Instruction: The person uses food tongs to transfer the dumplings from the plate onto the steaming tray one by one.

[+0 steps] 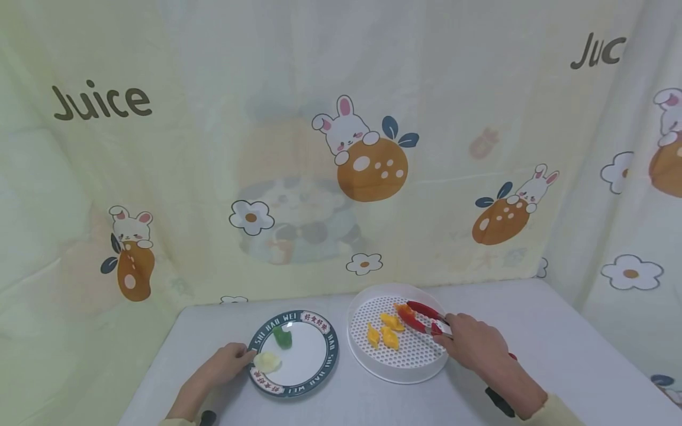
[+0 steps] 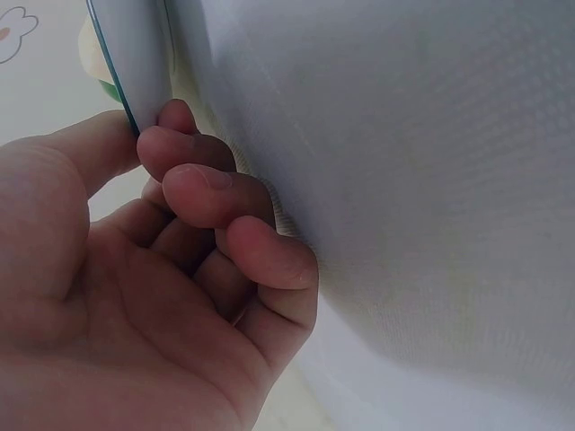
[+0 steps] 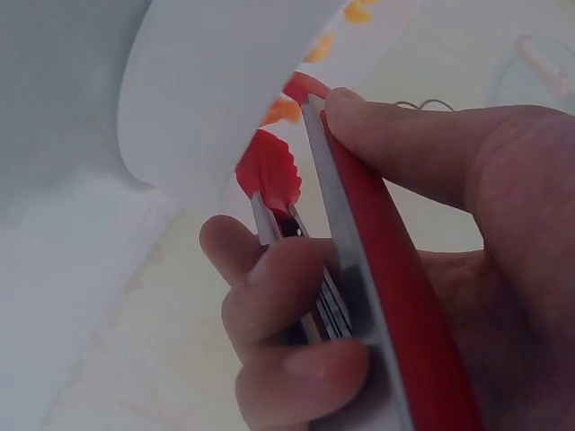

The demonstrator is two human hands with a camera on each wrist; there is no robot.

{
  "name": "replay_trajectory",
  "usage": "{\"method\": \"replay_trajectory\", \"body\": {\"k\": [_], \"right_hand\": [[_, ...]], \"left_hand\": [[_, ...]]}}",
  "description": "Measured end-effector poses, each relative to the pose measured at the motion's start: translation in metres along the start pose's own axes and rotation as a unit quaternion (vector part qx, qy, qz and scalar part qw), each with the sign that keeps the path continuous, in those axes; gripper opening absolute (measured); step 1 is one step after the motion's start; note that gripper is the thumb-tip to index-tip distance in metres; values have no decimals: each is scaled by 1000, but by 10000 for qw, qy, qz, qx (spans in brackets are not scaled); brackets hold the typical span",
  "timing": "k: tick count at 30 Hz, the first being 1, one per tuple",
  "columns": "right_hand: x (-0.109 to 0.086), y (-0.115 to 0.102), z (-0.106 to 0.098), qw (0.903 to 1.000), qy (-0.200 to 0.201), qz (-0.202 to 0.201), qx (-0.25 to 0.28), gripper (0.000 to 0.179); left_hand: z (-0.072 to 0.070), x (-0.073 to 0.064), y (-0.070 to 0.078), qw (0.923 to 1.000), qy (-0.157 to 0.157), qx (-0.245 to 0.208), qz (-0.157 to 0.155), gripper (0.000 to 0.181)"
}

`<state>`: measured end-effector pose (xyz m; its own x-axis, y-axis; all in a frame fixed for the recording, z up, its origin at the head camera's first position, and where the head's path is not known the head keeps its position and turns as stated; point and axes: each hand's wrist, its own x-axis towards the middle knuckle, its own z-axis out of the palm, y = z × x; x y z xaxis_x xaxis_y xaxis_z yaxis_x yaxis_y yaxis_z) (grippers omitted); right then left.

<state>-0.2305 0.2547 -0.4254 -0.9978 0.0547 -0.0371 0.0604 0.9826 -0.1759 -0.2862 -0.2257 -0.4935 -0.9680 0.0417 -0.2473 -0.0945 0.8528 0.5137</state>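
My left hand (image 1: 226,362) pinches the left rim of a round plate (image 1: 306,358) with a dark teal lettered border; in the left wrist view the thumb and curled fingers (image 2: 220,193) take its edge. On the plate lie a green dumpling-like piece (image 1: 283,338) and a pale one (image 1: 267,362). My right hand (image 1: 474,343) grips red-tipped metal tongs (image 1: 412,320), whose tips reach into a white perforated steamer basket (image 1: 396,373). An orange dumpling-like piece (image 1: 405,311) sits at the tips; whether they squeeze it cannot be told. Several yellow pieces (image 1: 391,338) rest nearby in the basket.
Plate and basket stand side by side on a white-covered table (image 1: 533,331), with a narrow gap between them. Behind the table hangs a curtain (image 1: 298,142) printed with rabbits, oranges and flowers. The basket has a raised side wall.
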Motion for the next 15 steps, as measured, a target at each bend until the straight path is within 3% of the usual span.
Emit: {"method": "replay_trajectory", "body": {"k": [15], "right_hand": [[-7,-15,-9,9982,-10,221,558,99]], "left_hand": [[0,-1,2,10000,21,-16,-1,29]]}}
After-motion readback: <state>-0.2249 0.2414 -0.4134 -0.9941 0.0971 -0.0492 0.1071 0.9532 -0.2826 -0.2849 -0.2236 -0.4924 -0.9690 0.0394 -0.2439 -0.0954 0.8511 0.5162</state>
